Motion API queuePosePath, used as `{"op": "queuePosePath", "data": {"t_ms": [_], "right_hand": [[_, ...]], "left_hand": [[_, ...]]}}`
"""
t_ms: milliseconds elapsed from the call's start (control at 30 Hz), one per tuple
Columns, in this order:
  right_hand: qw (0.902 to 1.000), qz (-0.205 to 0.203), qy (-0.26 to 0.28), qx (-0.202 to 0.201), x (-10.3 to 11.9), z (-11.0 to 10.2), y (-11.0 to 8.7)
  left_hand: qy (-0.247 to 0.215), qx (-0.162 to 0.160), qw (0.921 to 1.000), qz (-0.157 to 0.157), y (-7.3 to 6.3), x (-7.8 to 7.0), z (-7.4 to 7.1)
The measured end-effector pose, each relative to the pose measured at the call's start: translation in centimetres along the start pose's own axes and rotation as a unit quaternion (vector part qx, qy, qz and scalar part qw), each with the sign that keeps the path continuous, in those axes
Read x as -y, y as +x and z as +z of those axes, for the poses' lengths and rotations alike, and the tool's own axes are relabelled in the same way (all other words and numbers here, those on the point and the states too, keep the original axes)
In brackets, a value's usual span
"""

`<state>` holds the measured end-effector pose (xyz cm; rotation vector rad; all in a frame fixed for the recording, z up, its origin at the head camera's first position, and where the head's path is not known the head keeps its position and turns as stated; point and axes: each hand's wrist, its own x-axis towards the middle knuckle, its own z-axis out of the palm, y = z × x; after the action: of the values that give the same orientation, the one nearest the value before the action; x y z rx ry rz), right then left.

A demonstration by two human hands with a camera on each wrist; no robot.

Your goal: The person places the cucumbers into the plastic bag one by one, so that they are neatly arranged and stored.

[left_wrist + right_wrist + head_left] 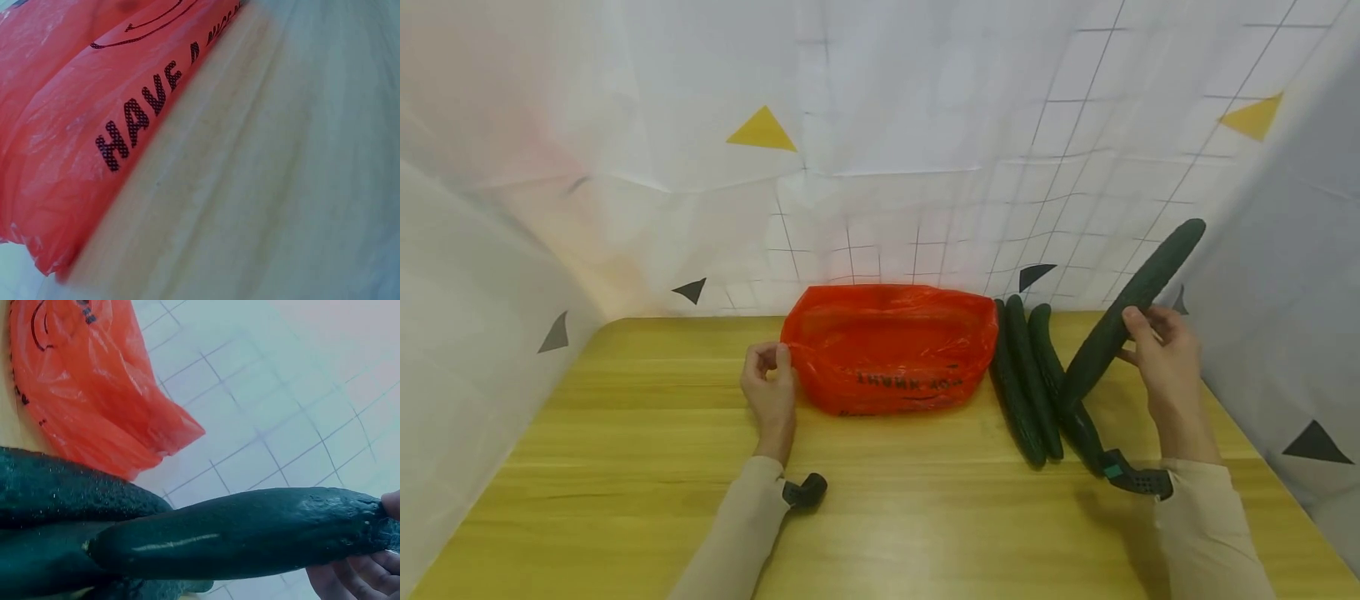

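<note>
In the head view a red plastic bag (pixel 895 383) with black print lies on the table, its mouth spread wide. The left hand (pixel 771 385) pinches the bag's left rim between thumb and fingers. Raised and slanting, a dark green cucumber (pixel 1138 292) is held by the right hand (pixel 1167 358), thumb on the near side. Its lower end is over other cucumbers (pixel 1033 375) lying side by side to the right of the bag. The right wrist view shows the held cucumber (pixel 250 534) close up, with fingertips (pixel 362 575) at its far end.
The wooden table (pixel 625 467) reaches back to a white sheet (pixel 895 208) with grid lines and triangles. Similar sheets hang at the left and right sides. A dark wrist camera (pixel 805 492) sits on the left sleeve, another (pixel 1138 479) on the right.
</note>
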<state>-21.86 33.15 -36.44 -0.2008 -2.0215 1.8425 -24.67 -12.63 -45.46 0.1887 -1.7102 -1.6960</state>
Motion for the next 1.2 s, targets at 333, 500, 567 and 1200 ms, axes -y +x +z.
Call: {"op": "queuePosePath", "data": {"t_ms": [333, 500, 567, 1200], "right_hand": [[0.9946, -0.015, 0.102, -0.012, 1.0, 0.9, -0.5], [0.9890, -0.036, 0.143, -0.011, 1.5, 1.4, -0.8], [0.9874, -0.041, 0.153, -0.010, 1.7, 1.6, -0.9], [0.9662, -0.065, 0.248, -0.023, 3.4, 4.1, -1.6]], "left_hand": [[-0.002, 0.007, 1.0000, 0.002, 0.0, 0.2, 0.0], [-0.007, 0.007, 0.9999, 0.003, 0.0, 0.3, 0.0], [-0.009, 0.006, 0.9999, 0.005, 0.0, 0.3, 0.0], [-0.006, 0.023, 0.9997, 0.002, -0.7, -3.4, -0.1]]}}
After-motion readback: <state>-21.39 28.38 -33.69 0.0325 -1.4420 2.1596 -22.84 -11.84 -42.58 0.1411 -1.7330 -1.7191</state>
